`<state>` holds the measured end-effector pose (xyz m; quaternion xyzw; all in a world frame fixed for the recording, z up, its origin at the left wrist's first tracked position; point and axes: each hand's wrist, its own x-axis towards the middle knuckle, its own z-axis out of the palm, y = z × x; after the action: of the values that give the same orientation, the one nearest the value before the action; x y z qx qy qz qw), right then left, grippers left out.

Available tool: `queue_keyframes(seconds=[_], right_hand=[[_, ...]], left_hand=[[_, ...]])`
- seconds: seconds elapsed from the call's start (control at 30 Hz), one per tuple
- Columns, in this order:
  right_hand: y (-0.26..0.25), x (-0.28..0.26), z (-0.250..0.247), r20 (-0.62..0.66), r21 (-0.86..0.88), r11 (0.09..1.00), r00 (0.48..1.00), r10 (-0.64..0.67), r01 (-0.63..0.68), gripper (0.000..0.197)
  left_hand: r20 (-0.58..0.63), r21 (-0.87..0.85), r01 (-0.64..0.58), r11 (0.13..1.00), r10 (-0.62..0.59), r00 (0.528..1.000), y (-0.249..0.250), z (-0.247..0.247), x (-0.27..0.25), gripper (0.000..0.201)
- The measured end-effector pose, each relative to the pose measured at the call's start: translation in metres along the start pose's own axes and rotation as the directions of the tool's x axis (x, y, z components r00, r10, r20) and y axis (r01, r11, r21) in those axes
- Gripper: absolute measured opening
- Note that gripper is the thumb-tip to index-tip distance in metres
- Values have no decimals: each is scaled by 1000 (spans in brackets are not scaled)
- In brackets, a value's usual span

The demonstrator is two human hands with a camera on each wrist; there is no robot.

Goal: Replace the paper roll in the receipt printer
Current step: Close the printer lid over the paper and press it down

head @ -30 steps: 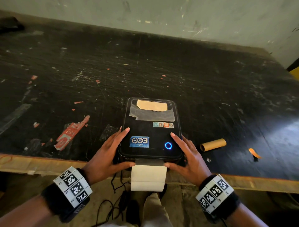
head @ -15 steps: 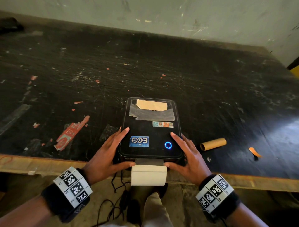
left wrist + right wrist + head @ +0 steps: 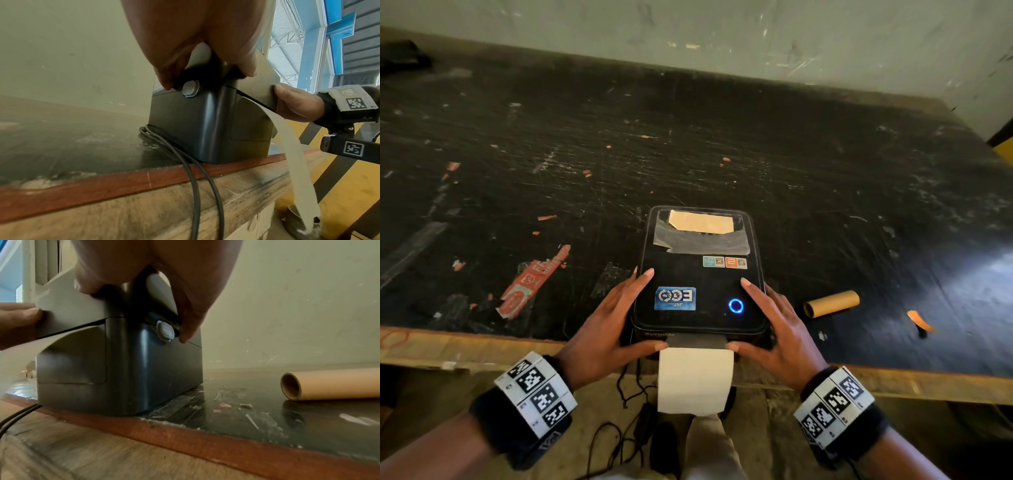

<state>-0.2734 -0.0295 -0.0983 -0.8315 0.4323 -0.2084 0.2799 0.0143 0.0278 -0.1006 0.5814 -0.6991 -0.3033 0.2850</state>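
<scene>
The black receipt printer point(image 3: 698, 291) sits at the table's near edge with its lid down and a blue ring light point(image 3: 735, 305) lit. A white paper strip point(image 3: 695, 380) hangs from its front slot over the edge. My left hand point(image 3: 616, 315) clasps the printer's left front corner, thumb at the slot. In the left wrist view a finger ends beside the grey side button point(image 3: 190, 88). My right hand point(image 3: 774, 318) clasps the right front corner the same way, a fingertip beside that side's grey button point(image 3: 165, 331). An empty cardboard core point(image 3: 830, 303) lies right of the printer.
The black table top point(image 3: 722, 154) is scratched and reaches back to a pale wall. A torn red label point(image 3: 534, 281) is stuck at the left and an orange scrap point(image 3: 917, 320) lies far right. Black cables point(image 3: 195, 178) drop over the wooden front edge point(image 3: 465, 346).
Both hands stay where they were on the printer. The paper strip's lower end hangs slightly lower than half a second ago.
</scene>
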Motion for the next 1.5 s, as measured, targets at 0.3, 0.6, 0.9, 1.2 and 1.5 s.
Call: queue_keyframes(seconds=[0.3,0.6,0.9,1.2,1.5], right_hand=[[0,0,0,8,-5,1000,1000,8,-8,86],[-2,0,-1,15,-10,1000,1000,22,-21,86],[-1,0,2,-3,-9,1000,1000,20,-20,86],[-3,-1,0,-11,13,1000,1000,26,-26,87],[-4,-1,0,-10,15,999,999,36,-36,89]], left_hand=[[12,10,15,1000,-15,1000,0,0,0,97],[24,15,25,1000,-25,999,0,0,1,98],[4,-13,-1,1000,2,1000,-1,0,1,96],[16,1,2,1000,-2,1000,1,0,0,94],[15,13,7,1000,-7,1000,1,-1,0,95]])
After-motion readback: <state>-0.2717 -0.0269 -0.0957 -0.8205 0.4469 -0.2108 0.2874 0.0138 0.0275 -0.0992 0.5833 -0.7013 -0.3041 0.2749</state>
